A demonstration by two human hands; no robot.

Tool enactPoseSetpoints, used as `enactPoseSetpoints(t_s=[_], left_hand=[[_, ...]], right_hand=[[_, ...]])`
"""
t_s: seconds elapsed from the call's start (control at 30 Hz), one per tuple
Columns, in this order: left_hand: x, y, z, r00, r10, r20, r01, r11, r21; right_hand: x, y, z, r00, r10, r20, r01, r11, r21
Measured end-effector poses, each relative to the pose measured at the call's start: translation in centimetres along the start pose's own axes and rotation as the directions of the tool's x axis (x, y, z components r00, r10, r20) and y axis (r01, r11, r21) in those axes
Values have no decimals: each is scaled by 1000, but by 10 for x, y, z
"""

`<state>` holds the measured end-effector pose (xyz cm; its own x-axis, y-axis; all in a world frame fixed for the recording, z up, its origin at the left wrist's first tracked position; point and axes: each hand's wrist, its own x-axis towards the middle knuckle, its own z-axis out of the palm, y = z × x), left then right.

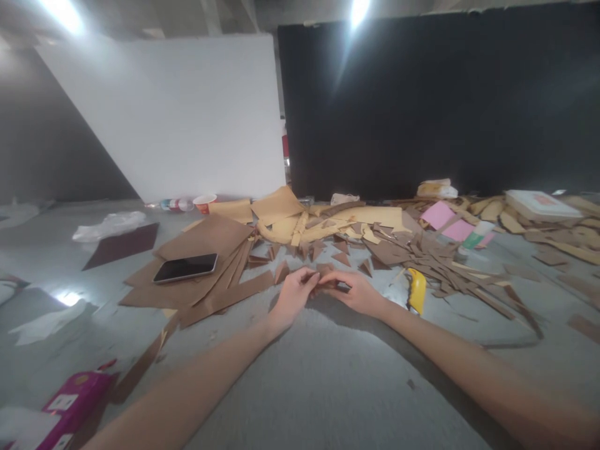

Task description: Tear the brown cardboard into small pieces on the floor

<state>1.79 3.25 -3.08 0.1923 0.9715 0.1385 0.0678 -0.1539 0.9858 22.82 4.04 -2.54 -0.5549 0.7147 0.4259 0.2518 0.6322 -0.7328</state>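
Item: small brown cardboard piece [324, 285], centre of the grey floor [328, 387], just near of a scatter of cardboard triangles [340, 257]

Left hand [293, 295]: fingers curled, pinching the piece's left edge
Right hand [359, 291]: fingers curled, pinching its right edge; the two hands meet fingertip to fingertip, seemingly so the piece is steadied from both sides

Yellow utility knife [416, 289]: flat on the floor just right of the right hand, within easy reach; blade state not discernible

Smartphone [186, 267]: screen up on a stack of large cardboard sheets [206, 240], left of the hands, probably kept off the floor there

Offcut strips [450, 265]: heaped right of the triangles

Pink paper [443, 215] and a white bottle with a green band [474, 240]: far right

Magenta box [72, 400]: near left

White board [178, 112] and black board [435, 100]: upright along the far side
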Motion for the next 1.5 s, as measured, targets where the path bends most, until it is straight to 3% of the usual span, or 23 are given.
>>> enactPoseSetpoints(t_s=[0.23, 0.47, 0.6, 0.73, 0.93, 1.2, 1.5], left_hand=[[-2, 7, -1, 999, 31, 40, -34, 997, 73], [-4, 3, 1, 997, 15, 77, -26, 989, 149], [-4, 7, 3, 996, 1, 89, -12, 992, 123], [-6, 13, 4, 992, -36, 123, 31, 999, 36], [-10, 10, 4, 993, 39, 112, -62, 975, 211], [-9, 8, 3, 994, 8, 113, -26, 987, 160], [-8, 6, 4, 994, -34, 102, 19, 989, 148]], right_hand=[[4, 1, -1, 996, -48, -81, 46, 998, -33], [3, 0, -1, 975, 212, -70, -200, 968, 152], [4, 1, -2, 961, 274, -38, -257, 933, 253], [6, 1, -4, 963, 266, -44, -248, 937, 248], [6, -1, -5, 970, 240, -47, -223, 946, 235], [5, -3, -4, 959, 280, -47, -263, 938, 226], [3, 4, -2, 969, 237, -68, -224, 960, 167]])
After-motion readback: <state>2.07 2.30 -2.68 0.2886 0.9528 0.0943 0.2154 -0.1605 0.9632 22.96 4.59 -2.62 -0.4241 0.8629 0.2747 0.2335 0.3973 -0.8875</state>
